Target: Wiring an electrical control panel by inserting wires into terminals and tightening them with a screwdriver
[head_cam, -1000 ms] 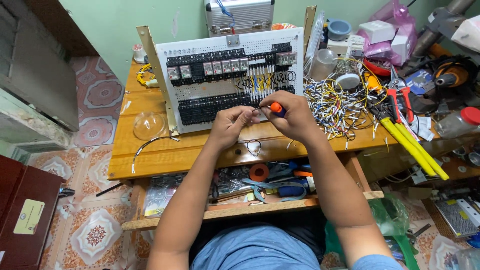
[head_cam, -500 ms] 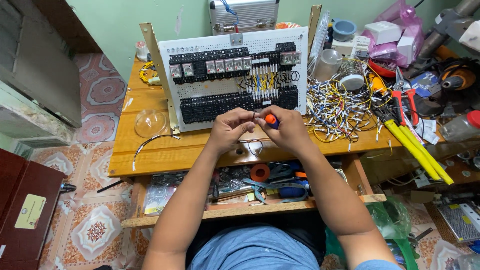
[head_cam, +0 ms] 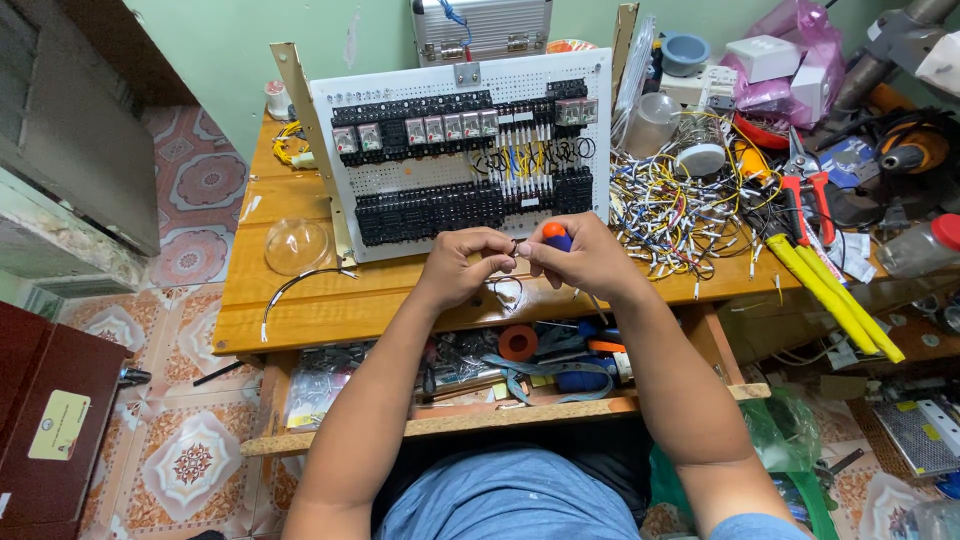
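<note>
Where hands meet, pinched wire barely discernible.

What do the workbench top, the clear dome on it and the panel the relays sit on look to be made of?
Orange-brown workbench top: varnished wood, by its grain and sheen. Clear dome: probably thin plastic, see-through with soft highlights; glass is possible. White perforated panel: likely painted metal or plastic sheet, with even rows of holes and a matte face.
</note>
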